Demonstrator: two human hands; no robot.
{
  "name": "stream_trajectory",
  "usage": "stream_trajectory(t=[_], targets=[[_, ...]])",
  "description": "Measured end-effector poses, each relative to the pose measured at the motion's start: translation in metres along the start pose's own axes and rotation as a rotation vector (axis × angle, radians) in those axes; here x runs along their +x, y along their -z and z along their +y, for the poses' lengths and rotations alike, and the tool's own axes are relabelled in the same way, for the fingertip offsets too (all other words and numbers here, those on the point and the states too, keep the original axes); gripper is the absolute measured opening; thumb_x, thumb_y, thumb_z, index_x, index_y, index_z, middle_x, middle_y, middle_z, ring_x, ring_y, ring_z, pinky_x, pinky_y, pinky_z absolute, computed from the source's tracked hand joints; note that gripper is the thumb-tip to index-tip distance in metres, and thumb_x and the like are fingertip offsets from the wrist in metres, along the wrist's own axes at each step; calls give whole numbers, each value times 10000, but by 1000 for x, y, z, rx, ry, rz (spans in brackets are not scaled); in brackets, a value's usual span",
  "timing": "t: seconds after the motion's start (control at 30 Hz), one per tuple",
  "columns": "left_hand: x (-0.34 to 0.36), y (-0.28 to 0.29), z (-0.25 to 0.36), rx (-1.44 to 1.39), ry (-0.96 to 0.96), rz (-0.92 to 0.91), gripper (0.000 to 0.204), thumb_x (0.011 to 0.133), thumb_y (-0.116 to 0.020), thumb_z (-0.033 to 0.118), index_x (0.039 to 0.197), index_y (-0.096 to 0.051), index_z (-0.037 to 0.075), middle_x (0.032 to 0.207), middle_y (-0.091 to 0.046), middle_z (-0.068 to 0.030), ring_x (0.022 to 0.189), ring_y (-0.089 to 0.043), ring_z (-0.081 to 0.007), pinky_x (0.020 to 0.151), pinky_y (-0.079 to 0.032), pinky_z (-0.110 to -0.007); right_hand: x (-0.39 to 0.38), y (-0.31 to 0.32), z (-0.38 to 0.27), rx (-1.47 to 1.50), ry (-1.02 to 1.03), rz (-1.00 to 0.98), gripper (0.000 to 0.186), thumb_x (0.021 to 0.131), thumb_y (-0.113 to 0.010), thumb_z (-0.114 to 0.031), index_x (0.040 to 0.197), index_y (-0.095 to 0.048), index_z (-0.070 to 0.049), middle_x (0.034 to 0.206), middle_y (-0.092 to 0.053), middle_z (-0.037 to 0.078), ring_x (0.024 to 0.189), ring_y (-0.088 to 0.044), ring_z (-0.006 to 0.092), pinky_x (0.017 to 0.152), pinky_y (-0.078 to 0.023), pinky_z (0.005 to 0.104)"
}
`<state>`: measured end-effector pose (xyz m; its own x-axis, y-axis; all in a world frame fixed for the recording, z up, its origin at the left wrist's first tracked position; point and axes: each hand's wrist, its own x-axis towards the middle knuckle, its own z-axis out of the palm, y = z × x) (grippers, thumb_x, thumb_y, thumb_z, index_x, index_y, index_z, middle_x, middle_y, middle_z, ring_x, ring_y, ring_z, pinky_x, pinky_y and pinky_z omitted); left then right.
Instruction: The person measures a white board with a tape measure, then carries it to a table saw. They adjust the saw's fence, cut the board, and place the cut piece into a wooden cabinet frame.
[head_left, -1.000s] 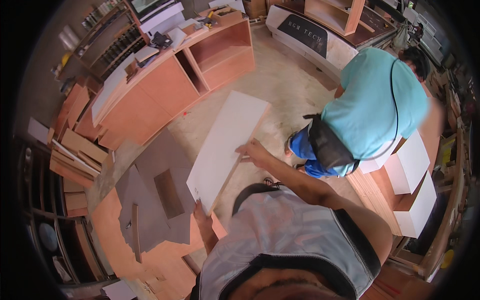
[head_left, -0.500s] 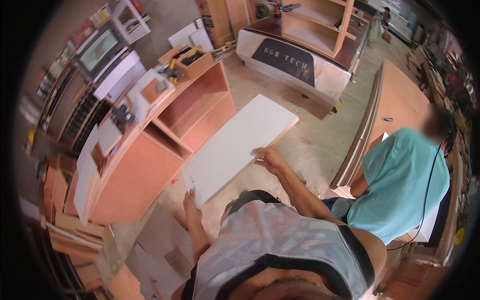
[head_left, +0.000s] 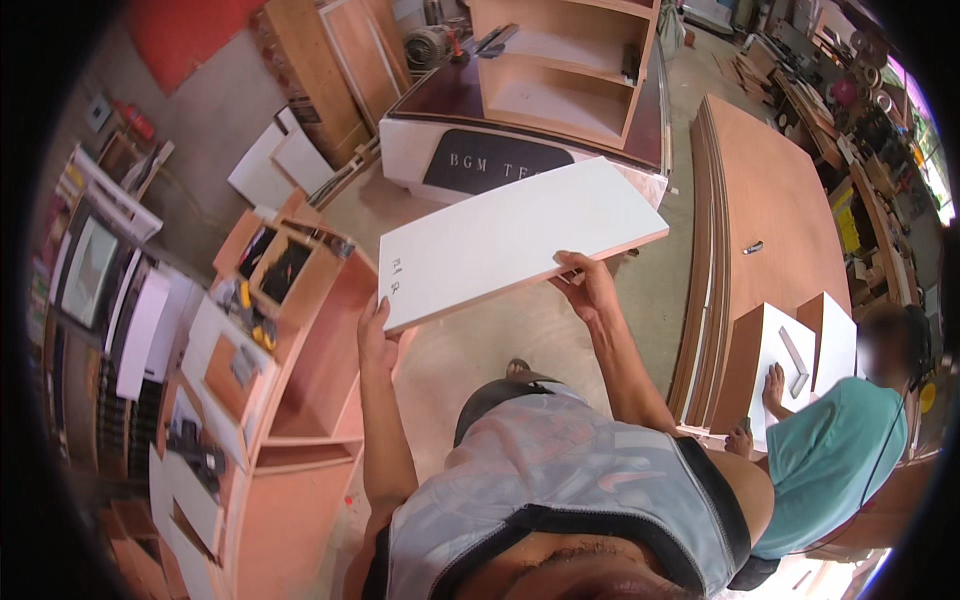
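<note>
A long white panel (head_left: 520, 240) with handwritten marks near its left end is held up in front of me, tilted so its right end lies farther off. My left hand (head_left: 376, 340) grips its near left corner, thumb along the short edge. Partway along the near long edge, my right hand (head_left: 587, 287) closes on it, thumb on top and fingers underneath. To the left stands a reddish wooden cabinet (head_left: 290, 520) with open compartments; the panel's left corner overlaps its far end in the view.
Beyond the panel, a wooden shelf unit (head_left: 560, 105) stands on a dark-topped bench (head_left: 420, 100). A co-worker in a teal shirt (head_left: 835, 465) handles white-faced pieces at a stack of wooden sheets (head_left: 770, 190) on the right. An open box of tools (head_left: 285, 265) sits atop the cabinet.
The panel has been lifted and swung to the right, away from the cabinet, with both hands still on it. My view has turned right, bringing the co-worker's hands into sight.
</note>
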<state>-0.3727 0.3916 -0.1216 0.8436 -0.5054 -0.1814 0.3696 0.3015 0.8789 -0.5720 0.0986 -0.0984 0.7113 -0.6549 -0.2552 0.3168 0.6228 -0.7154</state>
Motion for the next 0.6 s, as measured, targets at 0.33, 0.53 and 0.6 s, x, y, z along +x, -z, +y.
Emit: stream_trajectory(t=[0.33, 0.53, 0.6], targets=[[355, -108, 74, 119, -64, -332, 488, 983, -560, 143, 1421, -444, -36, 1275, -607, -102, 1100, -608, -158, 884, -493, -265, 236, -68, -83, 85, 170, 109, 113, 859, -668, -53, 953, -639, 4, 959, -582, 77, 933, -596, 200, 925, -561, 425], [547, -201, 78, 116, -125, -604, 483, 977, -564, 108, 1412, -442, -63, 1277, -599, -128, 1139, -596, -175, 961, -471, -282, 360, -72, -105, 167, 413, 212, 180, 863, -671, -40, 1001, -606, 56, 1040, -569, 139, 1002, -585, 237, 992, -527, 447], [591, -240, 85, 110, -111, -673, 486, 976, -566, 109, 1411, -441, -68, 1277, -599, -134, 1141, -594, -175, 963, -471, -282, 396, -75, -122, 210, 472, 236, 186, 860, -673, -36, 999, -605, 68, 1040, -576, 138, 1034, -591, 248, 1011, -519, 462]])
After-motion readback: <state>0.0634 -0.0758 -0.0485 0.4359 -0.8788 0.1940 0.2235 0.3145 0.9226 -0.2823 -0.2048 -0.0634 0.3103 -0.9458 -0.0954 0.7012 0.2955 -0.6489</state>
